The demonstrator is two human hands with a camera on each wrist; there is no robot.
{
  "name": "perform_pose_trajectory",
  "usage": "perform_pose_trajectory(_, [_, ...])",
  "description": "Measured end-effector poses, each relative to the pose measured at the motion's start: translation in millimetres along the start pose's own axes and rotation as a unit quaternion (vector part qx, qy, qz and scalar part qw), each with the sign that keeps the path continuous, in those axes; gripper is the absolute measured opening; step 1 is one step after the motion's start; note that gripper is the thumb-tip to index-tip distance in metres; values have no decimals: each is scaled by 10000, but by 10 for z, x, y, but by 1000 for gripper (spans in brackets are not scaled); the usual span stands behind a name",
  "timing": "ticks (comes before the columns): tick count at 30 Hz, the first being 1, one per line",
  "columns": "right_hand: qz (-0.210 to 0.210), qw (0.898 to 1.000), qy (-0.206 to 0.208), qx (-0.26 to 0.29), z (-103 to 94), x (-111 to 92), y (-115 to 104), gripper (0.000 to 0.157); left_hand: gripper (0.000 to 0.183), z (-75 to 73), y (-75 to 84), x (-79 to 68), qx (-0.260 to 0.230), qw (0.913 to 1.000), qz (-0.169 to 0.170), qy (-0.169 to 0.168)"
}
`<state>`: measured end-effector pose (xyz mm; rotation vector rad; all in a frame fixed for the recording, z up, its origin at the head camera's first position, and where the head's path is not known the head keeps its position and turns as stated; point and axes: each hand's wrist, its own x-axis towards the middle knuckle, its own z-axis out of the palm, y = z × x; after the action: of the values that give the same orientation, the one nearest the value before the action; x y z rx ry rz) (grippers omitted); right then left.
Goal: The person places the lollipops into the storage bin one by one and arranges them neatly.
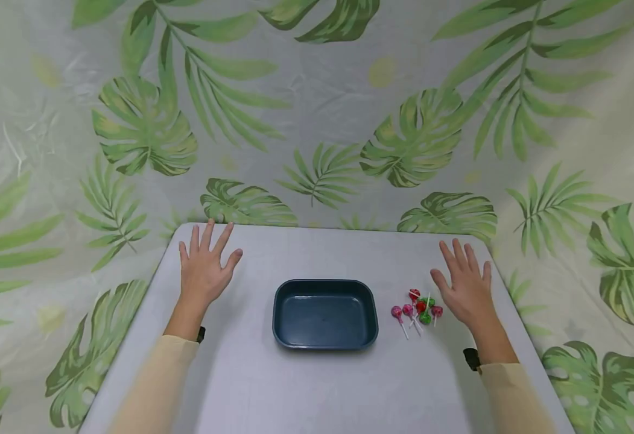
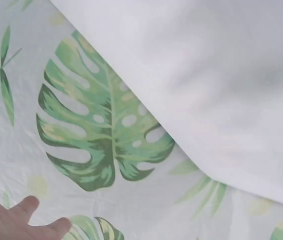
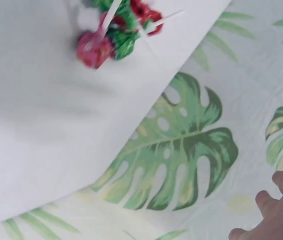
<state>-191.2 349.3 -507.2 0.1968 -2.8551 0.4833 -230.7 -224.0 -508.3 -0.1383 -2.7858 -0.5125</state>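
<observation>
My left hand [image 1: 204,274], fingers spread and holding nothing, hovers over the table's left side. On the right, my right hand [image 1: 464,289] is likewise spread and empty, beside a small pile of lollipops [image 1: 421,307]. Their wrappers are red, pink and green, and white sticks point in various directions. A dark blue rectangular tray [image 1: 324,345] with rounded corners sits between the hands, just left of the lollipops. In the right wrist view, part of the lollipop pile [image 3: 95,49] shows at the top, while fingertips [image 3: 265,201] appear at the lower right. Fingertips [image 2: 29,204] also show in the left wrist view.
The white table [image 1: 317,392] has rounded far corners. Behind and around it hangs a pale cloth [image 1: 327,114] printed with green leaves. Each wrist wears a dark band, and light yellow sleeves [image 1: 156,377] cover the forearms.
</observation>
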Motion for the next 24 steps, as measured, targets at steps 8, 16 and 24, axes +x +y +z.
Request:
perform_pose_trajectory(8, [-146,9989,337,278,13,-36,-182,70,68,119,229,-139,-366,9992,-115,-126])
perform_pose_trajectory(16, [-21,9959,756,488,80,-122,-240,64,69,248,375,-305,-649,9976,-242,-97])
perform_pose_trajectory(24, [249,9941,806,678,180,-236,-218,58,67,439,524,-503,-1024,9939,-336,-227])
